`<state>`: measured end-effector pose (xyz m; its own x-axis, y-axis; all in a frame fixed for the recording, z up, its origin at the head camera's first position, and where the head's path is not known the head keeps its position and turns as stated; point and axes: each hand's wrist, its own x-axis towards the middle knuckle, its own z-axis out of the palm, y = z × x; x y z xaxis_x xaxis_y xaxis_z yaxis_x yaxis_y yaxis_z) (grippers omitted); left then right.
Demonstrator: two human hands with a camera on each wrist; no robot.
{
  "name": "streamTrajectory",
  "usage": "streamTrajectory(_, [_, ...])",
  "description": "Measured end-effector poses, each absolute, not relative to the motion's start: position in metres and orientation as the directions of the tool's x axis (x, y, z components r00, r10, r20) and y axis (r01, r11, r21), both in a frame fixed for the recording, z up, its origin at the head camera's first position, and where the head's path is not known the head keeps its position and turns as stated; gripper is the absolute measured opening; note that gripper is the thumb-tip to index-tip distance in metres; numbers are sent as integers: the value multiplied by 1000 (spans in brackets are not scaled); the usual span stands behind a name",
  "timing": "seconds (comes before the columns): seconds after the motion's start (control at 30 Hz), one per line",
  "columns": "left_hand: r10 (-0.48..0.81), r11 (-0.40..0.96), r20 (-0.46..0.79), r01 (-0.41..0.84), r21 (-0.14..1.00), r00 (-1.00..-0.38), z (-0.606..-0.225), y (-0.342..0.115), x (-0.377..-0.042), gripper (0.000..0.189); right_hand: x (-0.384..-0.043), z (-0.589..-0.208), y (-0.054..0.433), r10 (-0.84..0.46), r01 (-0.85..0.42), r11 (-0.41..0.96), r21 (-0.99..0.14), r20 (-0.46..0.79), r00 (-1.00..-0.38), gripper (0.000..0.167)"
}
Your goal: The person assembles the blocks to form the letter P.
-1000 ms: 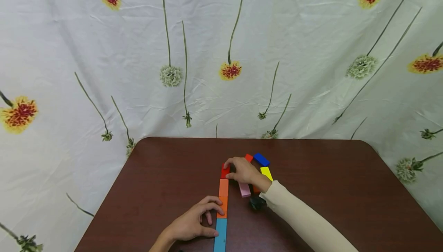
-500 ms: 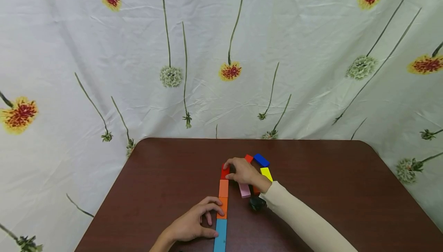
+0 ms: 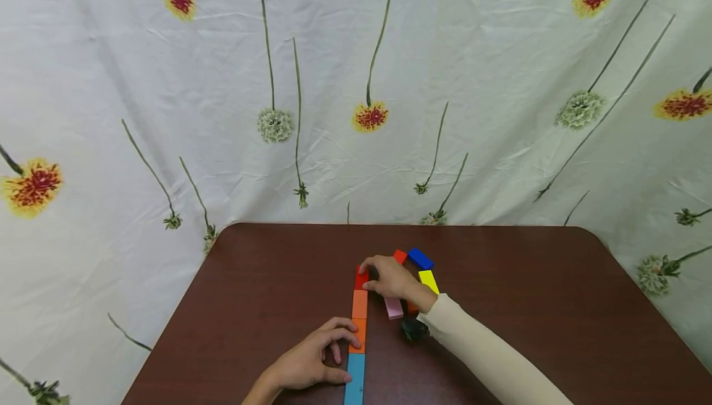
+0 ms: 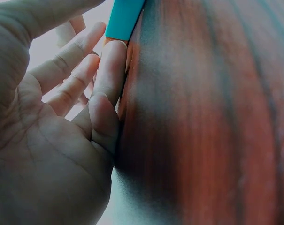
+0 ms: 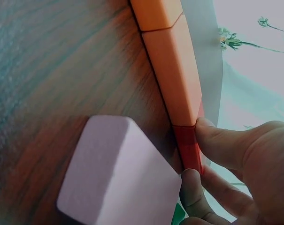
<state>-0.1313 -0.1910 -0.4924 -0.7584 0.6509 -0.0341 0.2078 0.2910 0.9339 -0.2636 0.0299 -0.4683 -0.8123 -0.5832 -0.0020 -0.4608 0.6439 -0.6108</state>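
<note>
A straight row of blocks runs away from me: a light-blue block (image 3: 355, 380) nearest, then an orange block (image 3: 358, 340), a lighter orange block (image 3: 359, 303) and a red block (image 3: 361, 277) at the far end. My right hand (image 3: 392, 276) pinches the red block; in the right wrist view its thumb and a finger lie against it, end to end with the lighter orange one. My left hand (image 3: 311, 355) lies along the row's left side, fingertips touching the orange block, thumb at the light-blue block. In the left wrist view only a corner of the teal-looking light-blue block (image 4: 124, 18) shows.
Right of the row, partly behind my right hand, lie a pink block (image 3: 394, 309), a yellow block (image 3: 428, 281), a blue block (image 3: 420, 258) and another red block (image 3: 400, 256). A dark object (image 3: 414, 329) sits under the right sleeve. A flowered cloth (image 3: 322, 83) hangs behind the brown table (image 3: 256, 287).
</note>
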Motion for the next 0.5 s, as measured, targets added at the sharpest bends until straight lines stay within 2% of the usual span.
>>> streamTrajectory(0.5, [650, 297, -42, 203, 933, -759, -492, -190, -130, 34, -259, -458, 45, -592, -496, 604, -624, 66, -803, 25])
